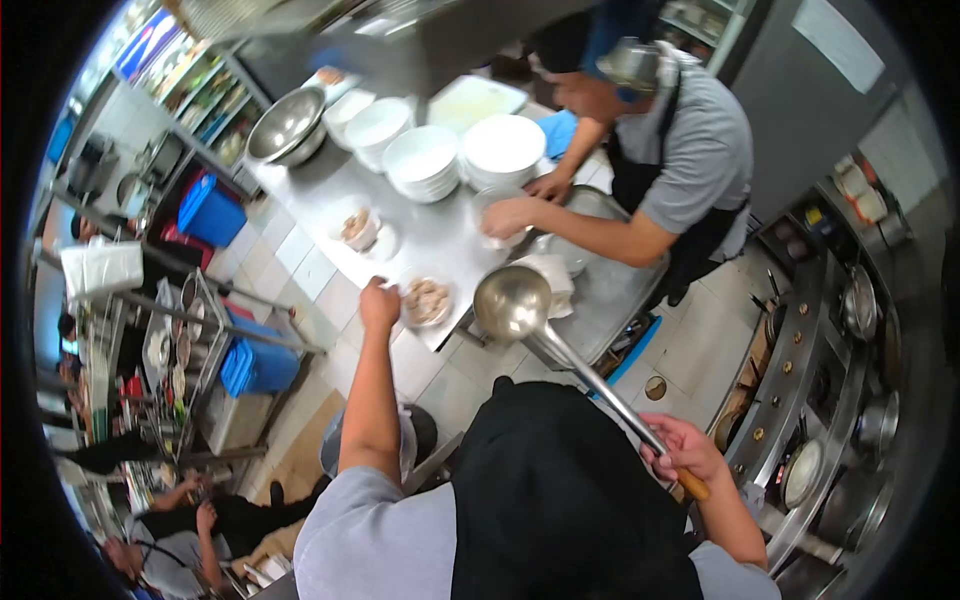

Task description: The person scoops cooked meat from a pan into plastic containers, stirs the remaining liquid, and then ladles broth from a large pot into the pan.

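Two hands work: your left hand (379, 305) pinches the small food-filled bowl (426, 301), your right hand (683, 450) fingers wrap the long steel ladle (512, 303), so next bring them together carefully.

Grey short-sleeved shirt under a black apron — bare forearms, no gloves

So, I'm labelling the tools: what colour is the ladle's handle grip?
Orange-brown, at the end of the ladle in the right hand; head view.
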`<state>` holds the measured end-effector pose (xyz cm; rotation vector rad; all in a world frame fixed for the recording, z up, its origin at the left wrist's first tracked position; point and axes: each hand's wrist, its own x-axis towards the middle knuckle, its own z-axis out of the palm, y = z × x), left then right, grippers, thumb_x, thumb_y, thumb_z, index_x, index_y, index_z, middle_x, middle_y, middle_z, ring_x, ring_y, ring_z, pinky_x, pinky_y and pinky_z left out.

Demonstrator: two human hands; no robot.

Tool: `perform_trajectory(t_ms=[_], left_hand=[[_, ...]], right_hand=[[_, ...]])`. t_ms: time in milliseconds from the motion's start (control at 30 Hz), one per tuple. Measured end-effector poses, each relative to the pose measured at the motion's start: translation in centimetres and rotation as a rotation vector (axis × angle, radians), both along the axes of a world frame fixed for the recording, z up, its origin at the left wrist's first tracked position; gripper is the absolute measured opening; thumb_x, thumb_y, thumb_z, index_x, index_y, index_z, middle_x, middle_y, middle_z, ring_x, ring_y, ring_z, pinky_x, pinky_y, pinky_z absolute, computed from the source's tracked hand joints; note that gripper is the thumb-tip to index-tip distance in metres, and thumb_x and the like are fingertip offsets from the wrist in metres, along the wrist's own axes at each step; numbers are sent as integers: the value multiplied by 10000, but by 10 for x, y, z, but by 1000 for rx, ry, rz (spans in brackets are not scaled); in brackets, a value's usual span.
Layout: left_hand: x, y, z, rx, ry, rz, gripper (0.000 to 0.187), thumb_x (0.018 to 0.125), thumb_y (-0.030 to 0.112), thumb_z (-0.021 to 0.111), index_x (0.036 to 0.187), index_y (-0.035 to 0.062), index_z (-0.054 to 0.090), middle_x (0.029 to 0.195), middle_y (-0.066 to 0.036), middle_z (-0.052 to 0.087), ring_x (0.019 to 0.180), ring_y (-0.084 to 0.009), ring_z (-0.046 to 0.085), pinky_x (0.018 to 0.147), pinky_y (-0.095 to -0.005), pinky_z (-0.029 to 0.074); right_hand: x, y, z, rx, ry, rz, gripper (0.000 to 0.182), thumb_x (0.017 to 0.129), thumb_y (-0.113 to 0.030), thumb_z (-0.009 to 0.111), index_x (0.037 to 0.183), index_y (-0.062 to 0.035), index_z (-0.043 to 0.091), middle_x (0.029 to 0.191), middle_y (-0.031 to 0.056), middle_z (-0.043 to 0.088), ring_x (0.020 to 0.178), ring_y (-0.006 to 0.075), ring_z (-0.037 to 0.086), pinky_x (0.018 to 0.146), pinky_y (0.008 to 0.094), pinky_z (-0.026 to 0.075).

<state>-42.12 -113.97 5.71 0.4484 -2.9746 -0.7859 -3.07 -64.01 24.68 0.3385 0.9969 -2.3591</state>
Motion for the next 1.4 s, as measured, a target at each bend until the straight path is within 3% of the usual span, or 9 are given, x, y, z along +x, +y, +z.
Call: perform_trajectory(t_ms=[67, 233, 433, 533, 633, 867, 933, 1067, 1400], left_hand=[[7, 13, 18, -144, 159, 69, 560, 879, 289, 768, 1345, 12, 627, 1259, -255, 677, 1166, -410, 655, 1001, -485, 520], [79, 129, 98, -1, 469, -233, 357, 925, 195, 723, 1231, 16, 677, 840, -150, 648, 801, -324, 630, 773, -443, 505], [233, 340, 69, 414, -228, -1083, 243, 922, 73, 739, 1159, 25, 712, 709, -27, 641, 640, -109, 576, 620, -288, 474], [300, 421, 49, 657, -688, -1217, 257, 958, 81, 751, 1195, 1, 695, 817, 34, 603, 737, -62, 532, 680, -229, 455], [347, 503, 59, 571, -716, -1422, 272, 970, 85, 738, 1219, -9, 680, 885, 15, 623, 794, -66, 546, 717, -228, 460], [408, 668, 90, 516, -730, -1771, 252, 962, 72, 727, 1200, 0, 687, 876, 26, 606, 779, -63, 540, 716, -233, 465], [420, 706, 91, 456, -617, -1897, 255, 948, 56, 731, 1194, -4, 699, 810, 32, 594, 719, -58, 515, 666, -225, 450], [430, 774, 59, 515, -795, -1984, 257, 941, 66, 740, 1190, 10, 709, 829, 26, 599, 725, -51, 519, 679, -224, 463], [443, 967, 54, 461, -954, -2258, 238, 938, 58, 744, 1173, 31, 717, 834, 38, 608, 719, -41, 514, 663, -216, 457]], right_hand=[[49, 25, 6, -90, -89, -51, 848, 857, 50, 729, 1608, 1, 338, 1033, 174, 627, 602, 123, 570, 547, 227, 467], [177, 67, -7, -137, -116, -325, 846, 872, 49, 697, 1618, 21, 298, 1041, 169, 618, 605, 115, 564, 545, 236, 466], [295, 81, -57, -420, -22, -747, 868, 905, 30, 678, 1638, -39, 218, 1064, 159, 595, 589, 125, 569, 529, 257, 470], [337, 83, -74, -399, 99, -960, 844, 916, 26, 669, 1637, -62, 238, 1092, 161, 587, 600, 126, 567, 534, 256, 466], [364, 98, -69, -383, 232, -1140, 844, 920, 25, 662, 1641, -77, 237, 1105, 159, 581, 601, 129, 557, 546, 256, 462], [378, 124, -64, 346, 123, -1631, 837, 906, 58, 645, 1646, -104, 289, 1042, 75, 587, 625, 115, 550, 577, 273, 477], [378, 137, -73, 696, -254, -1718, 831, 897, 95, 619, 1641, -124, 321, 1027, 70, 589, 635, 117, 555, 583, 274, 489], [385, 177, -59, 639, -387, -1870, 788, 901, 99, 615, 1618, -113, 366, 986, 66, 611, 640, 113, 553, 563, 280, 490], [385, 325, 52, 687, -153, -2260, 736, 888, 31, 623, 1579, -49, 384, 1011, 88, 634, 567, 131, 562, 515, 252, 465]])
